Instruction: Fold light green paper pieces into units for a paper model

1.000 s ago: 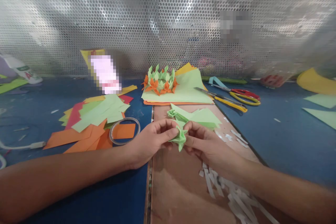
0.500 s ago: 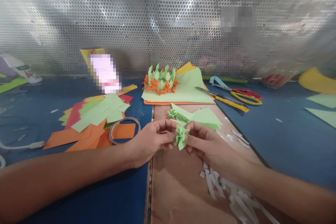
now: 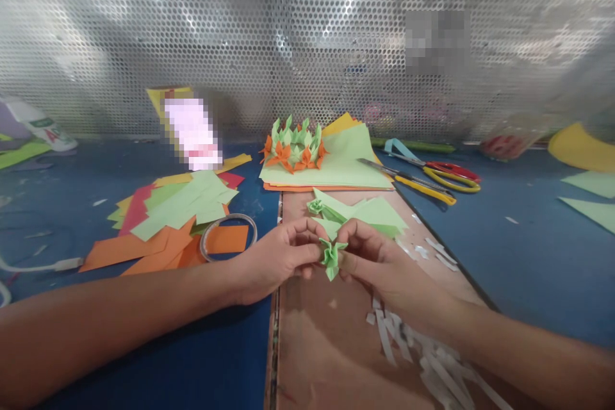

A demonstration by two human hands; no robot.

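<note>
A small light-green origami flower [image 3: 331,257] is held between both hands above the brown board [image 3: 312,346]. My left hand [image 3: 286,257] pinches its left side between thumb and fingers. From the right, my right hand [image 3: 369,253] grips the opposite petals, thumb toward me. Just beyond the fingers lie light-green paper pieces [image 3: 377,214] and a second folded green flower [image 3: 315,206]. Farther back, a ring of green and orange folded paper [image 3: 296,147] rests on a stack of coloured sheets [image 3: 350,154].
Left of the board are a tape roll [image 3: 204,240], orange paper strips [image 3: 129,246], a coloured paper pile [image 3: 185,205] and a propped, blurred phone [image 3: 192,131]. Scissors [image 3: 451,176] and a yellow-handled cutter [image 3: 423,187] lie at right. White paper scraps [image 3: 446,365] litter the board.
The green flower has turned a little in my fingers, its petals now spreading more to the sides and one pointing down. Both hands stay in nearly the same place.
</note>
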